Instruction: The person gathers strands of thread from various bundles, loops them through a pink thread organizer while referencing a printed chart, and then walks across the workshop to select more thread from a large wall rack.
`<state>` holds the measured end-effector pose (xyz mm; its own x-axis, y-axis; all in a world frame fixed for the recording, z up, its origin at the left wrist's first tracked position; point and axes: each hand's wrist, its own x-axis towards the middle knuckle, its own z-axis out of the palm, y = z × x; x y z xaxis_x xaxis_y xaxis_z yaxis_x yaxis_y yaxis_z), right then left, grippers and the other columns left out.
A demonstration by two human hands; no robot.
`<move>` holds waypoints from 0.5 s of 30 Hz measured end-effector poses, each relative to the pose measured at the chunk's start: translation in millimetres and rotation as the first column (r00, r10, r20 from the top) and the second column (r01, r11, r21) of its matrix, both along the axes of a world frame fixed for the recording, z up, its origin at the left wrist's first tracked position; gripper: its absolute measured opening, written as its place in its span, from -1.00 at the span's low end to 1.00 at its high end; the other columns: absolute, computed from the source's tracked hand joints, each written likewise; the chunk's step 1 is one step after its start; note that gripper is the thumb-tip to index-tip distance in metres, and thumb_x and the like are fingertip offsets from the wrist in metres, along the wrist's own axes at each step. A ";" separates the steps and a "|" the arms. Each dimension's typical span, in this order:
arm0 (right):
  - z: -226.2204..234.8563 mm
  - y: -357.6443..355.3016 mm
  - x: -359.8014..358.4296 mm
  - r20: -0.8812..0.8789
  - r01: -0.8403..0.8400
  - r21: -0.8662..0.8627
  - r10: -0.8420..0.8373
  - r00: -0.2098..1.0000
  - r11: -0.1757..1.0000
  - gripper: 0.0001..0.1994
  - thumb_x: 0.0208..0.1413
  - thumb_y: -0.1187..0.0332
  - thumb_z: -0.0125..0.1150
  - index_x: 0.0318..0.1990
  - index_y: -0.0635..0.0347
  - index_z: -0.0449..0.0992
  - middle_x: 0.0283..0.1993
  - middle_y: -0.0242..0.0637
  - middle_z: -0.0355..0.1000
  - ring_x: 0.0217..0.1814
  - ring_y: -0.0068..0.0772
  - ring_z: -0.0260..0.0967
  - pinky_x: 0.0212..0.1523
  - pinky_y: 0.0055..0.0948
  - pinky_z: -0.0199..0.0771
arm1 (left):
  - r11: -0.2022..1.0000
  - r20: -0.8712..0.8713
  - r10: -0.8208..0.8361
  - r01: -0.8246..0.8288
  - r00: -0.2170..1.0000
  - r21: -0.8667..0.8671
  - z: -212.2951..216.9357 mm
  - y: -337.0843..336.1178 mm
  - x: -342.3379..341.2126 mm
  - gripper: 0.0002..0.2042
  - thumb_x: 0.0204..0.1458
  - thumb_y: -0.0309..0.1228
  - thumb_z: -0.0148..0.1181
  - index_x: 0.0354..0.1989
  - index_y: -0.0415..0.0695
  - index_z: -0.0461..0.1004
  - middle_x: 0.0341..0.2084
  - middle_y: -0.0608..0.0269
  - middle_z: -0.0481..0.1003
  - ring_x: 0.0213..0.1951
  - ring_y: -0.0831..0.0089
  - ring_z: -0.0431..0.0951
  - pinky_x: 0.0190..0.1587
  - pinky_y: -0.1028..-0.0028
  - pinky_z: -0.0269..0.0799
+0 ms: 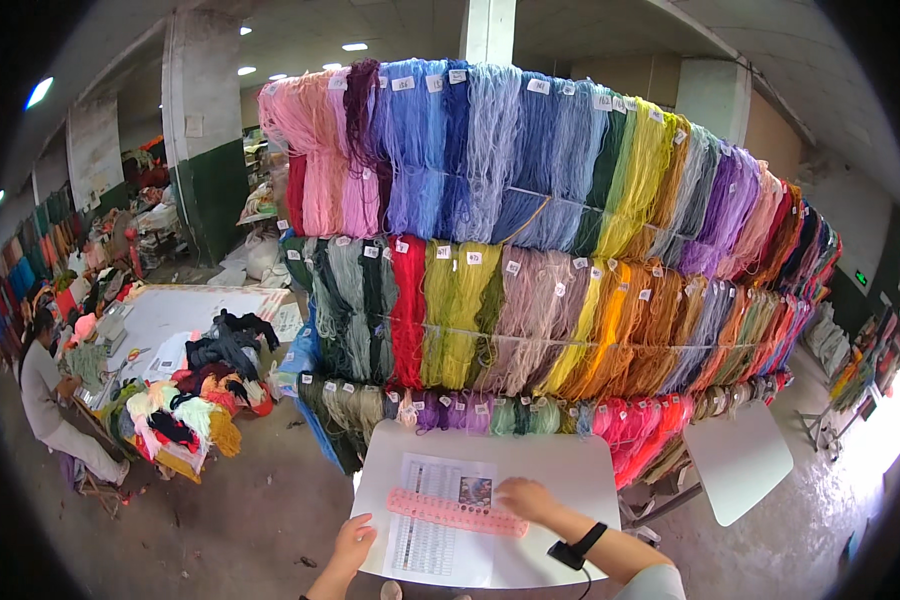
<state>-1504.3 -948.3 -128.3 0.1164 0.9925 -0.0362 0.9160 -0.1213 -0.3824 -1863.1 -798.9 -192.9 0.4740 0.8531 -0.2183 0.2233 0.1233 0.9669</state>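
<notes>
Pink perforated strip [457,512] laid flat across printed sheet [440,520] on white surface [570,470], long axis running left-right, slightly down toward right. Right hand [526,497] rested on strip's right end, fingers curled, nothing gripped. Left hand [353,543] placed at surface's near-left edge, fingers loosely spread, holding nothing; strip lies right of it. Hanging yarn skeins [530,240] ranked beyond: soft, fibrous, multicoloured.

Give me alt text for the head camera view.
A person's right hand rests on a pink perforated strip over a printed sheet on a white table; the left hand grips its edge. Behind hangs a rack of multicoloured yarn.
</notes>
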 end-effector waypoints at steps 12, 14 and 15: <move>368.5 163.7 68.0 -0.090 0.116 0.897 -0.080 0.993 0.426 -0.79 0.13 0.35 0.09 -0.21 0.31 0.52 -0.21 -0.10 0.50 -0.16 -0.27 0.46 -0.13 -0.43 0.40 | 0.982 0.042 0.123 -0.128 0.992 0.140 78.4 31.5 -72.5 -0.72 0.05 -0.54 0.10 -0.03 -0.25 0.42 -0.14 0.19 0.37 -0.16 0.44 0.50 -0.14 0.56 0.36; 406.9 193.4 85.9 -0.165 0.211 0.900 -0.151 0.975 0.381 -0.76 0.11 0.29 0.11 -0.22 0.29 0.53 -0.23 -0.13 0.52 -0.17 -0.27 0.47 -0.14 -0.43 0.40 | 0.977 0.061 0.132 -0.140 0.989 0.159 80.7 34.6 -81.0 -0.72 0.05 -0.53 0.11 -0.04 -0.25 0.42 -0.15 0.21 0.36 -0.18 0.46 0.50 -0.15 0.56 0.37; 420.4 207.2 96.9 -0.210 0.268 0.892 -0.192 0.959 0.365 -0.74 0.09 0.24 0.13 -0.21 0.27 0.54 -0.24 -0.16 0.52 -0.17 -0.27 0.48 -0.15 -0.42 0.40 | 0.979 0.047 0.140 -0.145 0.989 0.141 82.2 34.1 -85.7 -0.72 0.04 -0.54 0.11 -0.04 -0.25 0.43 -0.16 0.22 0.36 -0.19 0.48 0.50 -0.16 0.57 0.37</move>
